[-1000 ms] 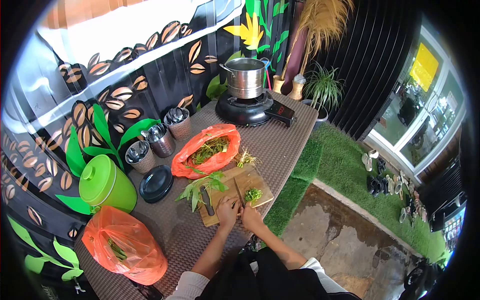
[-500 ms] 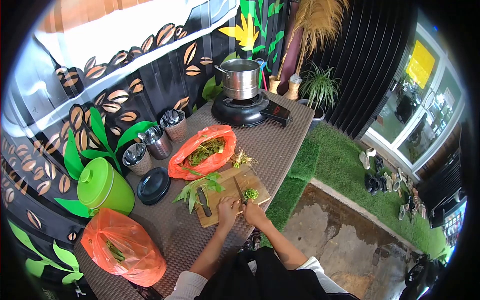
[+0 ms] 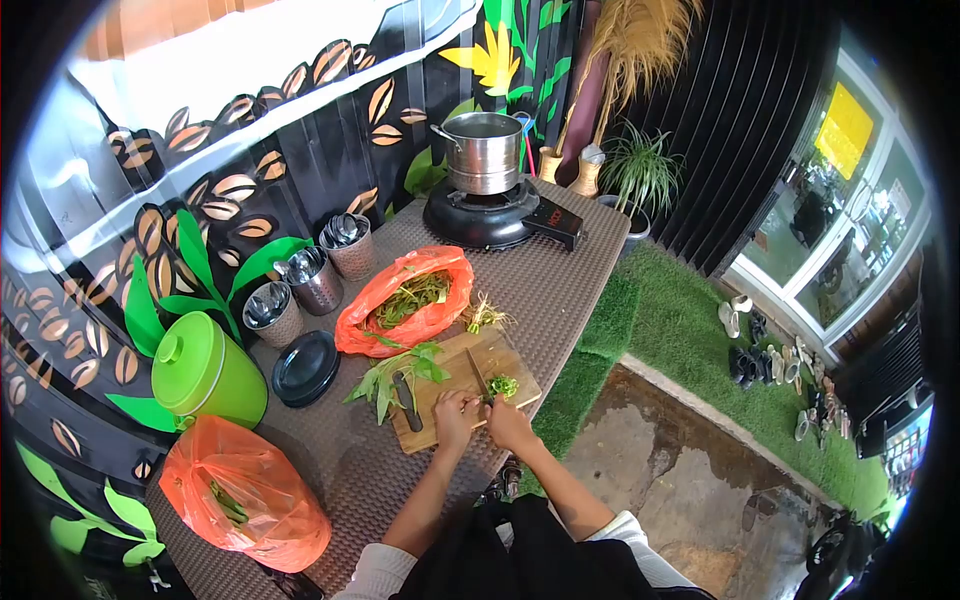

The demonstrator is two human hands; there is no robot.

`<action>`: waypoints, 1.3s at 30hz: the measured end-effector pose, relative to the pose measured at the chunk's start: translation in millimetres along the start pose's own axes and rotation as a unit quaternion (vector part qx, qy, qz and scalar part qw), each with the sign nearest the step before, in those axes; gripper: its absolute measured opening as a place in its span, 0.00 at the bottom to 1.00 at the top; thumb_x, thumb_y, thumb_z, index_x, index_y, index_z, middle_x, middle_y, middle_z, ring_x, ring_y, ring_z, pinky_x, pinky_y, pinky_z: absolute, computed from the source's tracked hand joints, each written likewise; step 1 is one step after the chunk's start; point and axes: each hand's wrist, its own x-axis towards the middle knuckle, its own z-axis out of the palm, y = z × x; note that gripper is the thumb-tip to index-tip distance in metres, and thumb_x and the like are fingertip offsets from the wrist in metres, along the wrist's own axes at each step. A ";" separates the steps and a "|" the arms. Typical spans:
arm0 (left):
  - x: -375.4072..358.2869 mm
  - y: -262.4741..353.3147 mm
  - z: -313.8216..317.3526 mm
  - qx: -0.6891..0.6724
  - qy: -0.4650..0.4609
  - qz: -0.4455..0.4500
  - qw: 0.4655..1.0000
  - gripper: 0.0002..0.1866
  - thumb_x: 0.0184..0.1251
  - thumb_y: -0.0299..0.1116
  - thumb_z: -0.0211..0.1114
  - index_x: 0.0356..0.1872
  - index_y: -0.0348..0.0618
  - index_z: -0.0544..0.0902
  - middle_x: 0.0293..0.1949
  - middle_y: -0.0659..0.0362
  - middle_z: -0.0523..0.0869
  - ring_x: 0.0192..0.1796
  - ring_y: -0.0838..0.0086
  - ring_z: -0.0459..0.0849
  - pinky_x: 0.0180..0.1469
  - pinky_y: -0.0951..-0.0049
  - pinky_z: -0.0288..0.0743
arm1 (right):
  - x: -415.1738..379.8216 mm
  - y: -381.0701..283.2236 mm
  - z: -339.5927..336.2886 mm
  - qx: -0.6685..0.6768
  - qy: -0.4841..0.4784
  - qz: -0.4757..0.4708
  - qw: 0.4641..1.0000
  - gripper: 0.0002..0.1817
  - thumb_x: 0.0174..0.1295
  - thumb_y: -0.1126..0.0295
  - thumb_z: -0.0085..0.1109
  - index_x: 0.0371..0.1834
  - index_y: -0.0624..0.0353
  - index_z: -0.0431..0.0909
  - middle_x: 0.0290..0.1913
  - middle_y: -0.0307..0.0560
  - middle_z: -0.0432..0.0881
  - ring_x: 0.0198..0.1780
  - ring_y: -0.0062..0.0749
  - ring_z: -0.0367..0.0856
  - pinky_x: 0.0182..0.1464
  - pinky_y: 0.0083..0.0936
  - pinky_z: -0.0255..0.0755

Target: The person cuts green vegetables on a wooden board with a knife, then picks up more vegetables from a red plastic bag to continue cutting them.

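A wooden cutting board (image 3: 512, 362) lies on the brown mat table. My right hand (image 3: 509, 423) grips a knife (image 3: 478, 374) whose blade points away across the board. Just left of the blade, my left hand (image 3: 455, 417) presses down on green stems at the board's near edge. A small heap of chopped greens (image 3: 503, 386) sits to the right of the blade. Whole leafy greens (image 3: 392, 372) lie on the board's left end, with a second, dark-handled knife (image 3: 405, 388) resting among them.
An open orange bag of greens (image 3: 407, 300) lies behind the board, cut roots (image 3: 484, 317) beside it. A steel pot (image 3: 486, 152) stands on a black stove (image 3: 485, 217). At left are cutlery holders (image 3: 314, 280), a black lid (image 3: 307, 368), a green bucket (image 3: 199, 371) and another orange bag (image 3: 245, 492).
The knife blade has shifted slightly over the stems while both hands stay at the board's near edge. The view has moved a little.
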 end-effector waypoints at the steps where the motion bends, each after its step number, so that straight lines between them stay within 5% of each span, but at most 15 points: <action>1: -0.3 -0.2 -0.7 0.000 0.000 0.000 1.000 0.03 0.53 0.22 0.63 0.29 0.36 0.83 0.29 0.53 0.81 0.35 0.62 0.79 0.37 0.68 0.74 | -3.0 -0.2 -1.5 -0.002 0.003 -0.010 1.000 0.20 0.68 0.58 0.42 0.46 0.68 0.62 0.33 0.70 0.80 0.39 0.63 0.80 0.41 0.51 0.75; 7: -2.2 1.8 -2.5 0.005 -0.007 0.003 1.000 0.04 0.53 0.24 0.64 0.30 0.37 0.84 0.31 0.53 0.81 0.37 0.62 0.78 0.39 0.66 0.73 | -2.7 -10.1 11.0 0.007 0.012 0.022 1.000 0.20 0.68 0.58 0.42 0.45 0.68 0.63 0.34 0.70 0.80 0.38 0.64 0.80 0.41 0.52 0.74; 10: -6.5 1.5 -2.9 0.085 0.020 0.102 0.991 0.05 0.53 0.25 0.63 0.31 0.37 0.84 0.32 0.53 0.82 0.40 0.60 0.77 0.44 0.64 0.72 | 0.9 -3.9 -2.6 0.027 0.000 -0.010 1.000 0.20 0.68 0.58 0.42 0.46 0.68 0.63 0.34 0.70 0.80 0.39 0.64 0.80 0.41 0.52 0.74; 39: 0.2 -1.5 -12.5 -0.013 -0.029 -0.048 0.998 0.07 0.50 0.27 0.66 0.30 0.36 0.85 0.28 0.52 0.82 0.32 0.67 0.80 0.37 0.70 0.74 | -3.1 -8.4 7.2 0.049 -0.003 0.000 0.999 0.19 0.67 0.58 0.43 0.46 0.67 0.63 0.33 0.71 0.79 0.38 0.66 0.80 0.41 0.53 0.74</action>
